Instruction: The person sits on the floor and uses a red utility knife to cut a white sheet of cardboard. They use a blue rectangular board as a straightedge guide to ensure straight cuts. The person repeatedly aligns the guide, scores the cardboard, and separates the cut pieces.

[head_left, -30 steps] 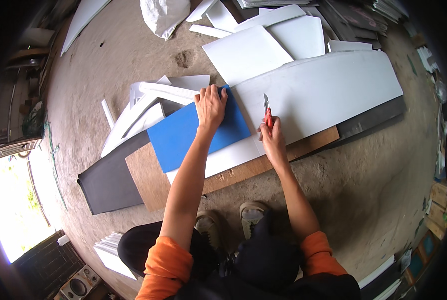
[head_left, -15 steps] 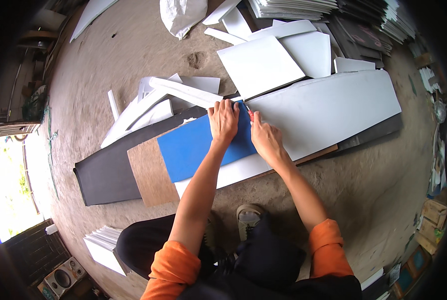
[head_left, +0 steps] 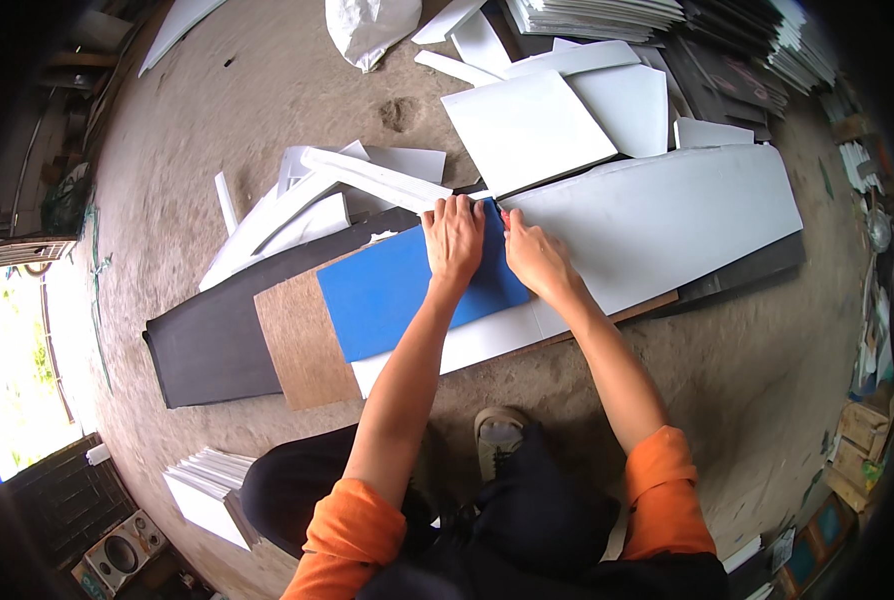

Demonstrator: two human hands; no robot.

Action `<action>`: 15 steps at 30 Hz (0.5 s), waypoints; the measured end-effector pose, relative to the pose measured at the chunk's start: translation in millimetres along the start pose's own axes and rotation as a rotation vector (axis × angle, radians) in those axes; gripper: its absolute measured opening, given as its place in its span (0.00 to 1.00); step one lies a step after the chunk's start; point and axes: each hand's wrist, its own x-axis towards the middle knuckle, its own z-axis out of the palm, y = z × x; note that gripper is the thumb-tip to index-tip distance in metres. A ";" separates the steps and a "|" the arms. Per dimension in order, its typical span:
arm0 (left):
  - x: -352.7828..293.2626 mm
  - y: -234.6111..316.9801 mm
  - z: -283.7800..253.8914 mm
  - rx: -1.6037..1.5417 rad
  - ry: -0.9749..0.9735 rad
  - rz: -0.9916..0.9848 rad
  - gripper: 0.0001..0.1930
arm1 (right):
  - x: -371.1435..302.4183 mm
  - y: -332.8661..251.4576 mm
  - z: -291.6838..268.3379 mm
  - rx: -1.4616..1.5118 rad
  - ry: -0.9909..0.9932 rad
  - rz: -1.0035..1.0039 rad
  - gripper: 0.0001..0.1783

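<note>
Pressing palm down with the left hand (head_left: 454,238), unclenched, on the blue board (head_left: 382,290), near its upper right corner. Gripping a red knife (head_left: 506,219) in the right hand (head_left: 539,256), curled tight around it, just beside the blue board's right edge and over the white board (head_left: 687,205). Cannot make out the knife's contact with either board. Beneath these, can see a brown board (head_left: 305,345) jutting out at left, and a black board (head_left: 207,345) reaching further left. On the floor (head_left: 747,350), beyond the blue board, can see a heap of white offcuts (head_left: 377,178); farther up at right, white sheets (head_left: 527,130) near a white sack (head_left: 372,28); at lower left, a white stack (head_left: 202,508).
</note>
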 end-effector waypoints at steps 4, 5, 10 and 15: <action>-1.3 -0.9 3.4 0.023 0.075 0.022 0.11 | -13.7 4.7 -0.6 -0.019 -0.076 0.022 0.12; -1.9 0.3 4.8 0.025 0.076 0.022 0.11 | -24.0 7.7 -1.5 -0.006 -0.106 0.040 0.12; -1.7 -5.3 2.8 0.038 0.109 0.022 0.10 | -91.4 14.6 -7.4 0.012 -0.294 0.110 0.12; 0.7 -1.7 4.7 -0.015 0.056 -0.001 0.12 | -101.4 20.6 -10.0 -0.078 -0.199 0.024 0.11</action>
